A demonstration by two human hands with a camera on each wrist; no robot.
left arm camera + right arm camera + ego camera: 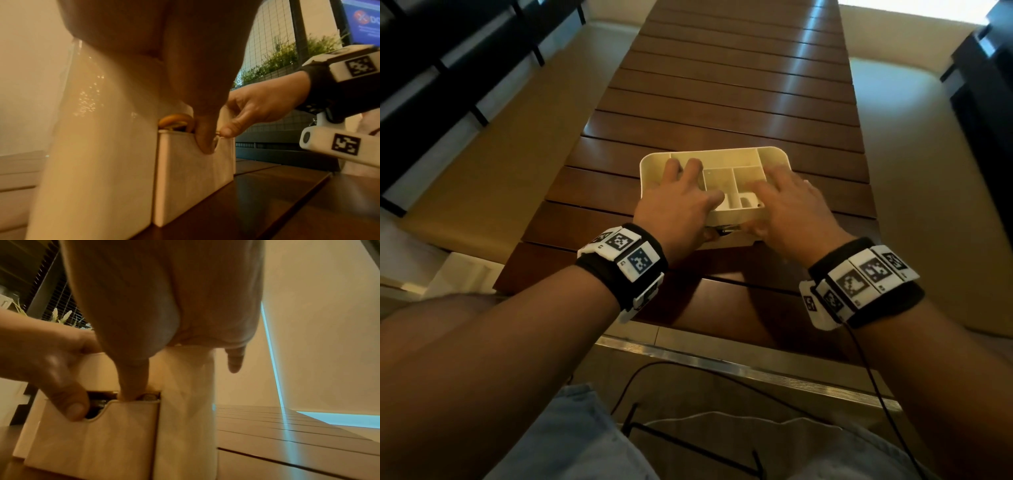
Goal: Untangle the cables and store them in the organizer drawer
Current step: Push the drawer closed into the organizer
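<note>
**A:** Right, head view first. What have you got?

**B:** I've both hands on the organizer, a white box with a divided top tray, sitting on the slatted table. My left hand rests over its left side with fingers spread on the tray; my right hand lies over the right side. Something dark peeks out at the near face between my thumbs.

**A:** Left wrist view?

**B:** I see the drawer slightly out from the box. My left thumb sits in the notch at its top edge, so that grip is hooked on the drawer front. A coil of cable shows just above the rim inside.

**A:** And the right wrist?

**B:** Same drawer from the other side. My right thumb pokes down into the gap at the top, onto the cables; the other fingers hang loose, so that grip is released, only pressing.

**A:** So which step?

**B:** I'd judge the cables are already stored and I'm tucking them down to close up. Next I should keep the coil below the rim and push the drawer straight in, bracing the box so it doesn't slide.
</note>
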